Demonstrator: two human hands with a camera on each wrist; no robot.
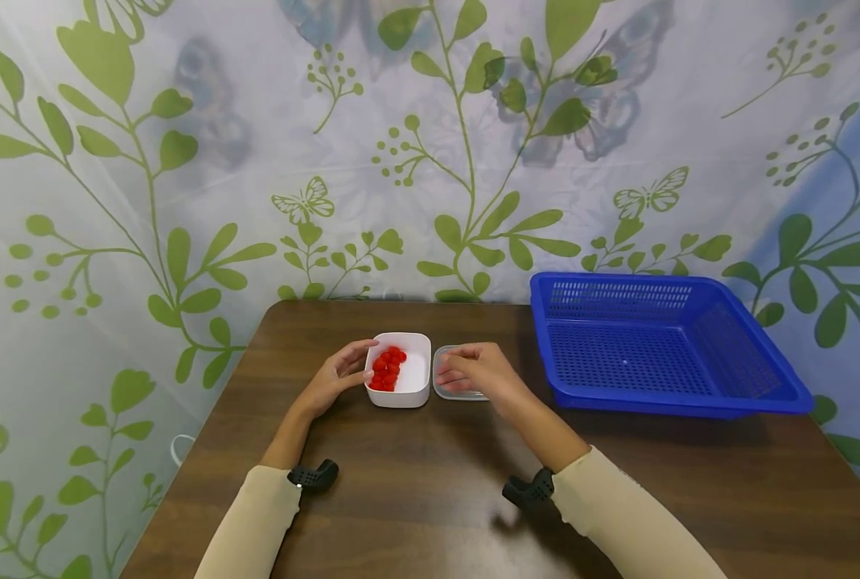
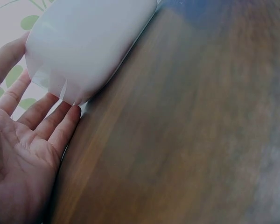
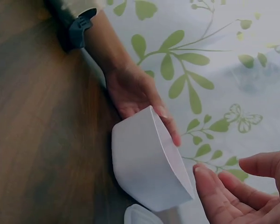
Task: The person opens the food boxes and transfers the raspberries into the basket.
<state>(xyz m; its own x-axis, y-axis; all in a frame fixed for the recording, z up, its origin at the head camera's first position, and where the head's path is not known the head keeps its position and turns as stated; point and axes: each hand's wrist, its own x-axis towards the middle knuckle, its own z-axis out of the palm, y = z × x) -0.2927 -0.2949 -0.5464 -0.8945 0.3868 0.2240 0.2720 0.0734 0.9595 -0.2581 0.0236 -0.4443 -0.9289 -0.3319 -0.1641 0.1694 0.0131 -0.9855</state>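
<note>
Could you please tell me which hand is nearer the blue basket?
The right hand, left of the blue basket; the left hand is farther left, touching the white container.

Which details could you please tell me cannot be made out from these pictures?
Head: the red pieces are too small to identify or count reliably.
Head: part of the translucent lid is hidden behind the right hand.
Left wrist: the white container is cut off by the top edge.
Right wrist: the container's wall hides the red pieces and some of the left hand.
</note>
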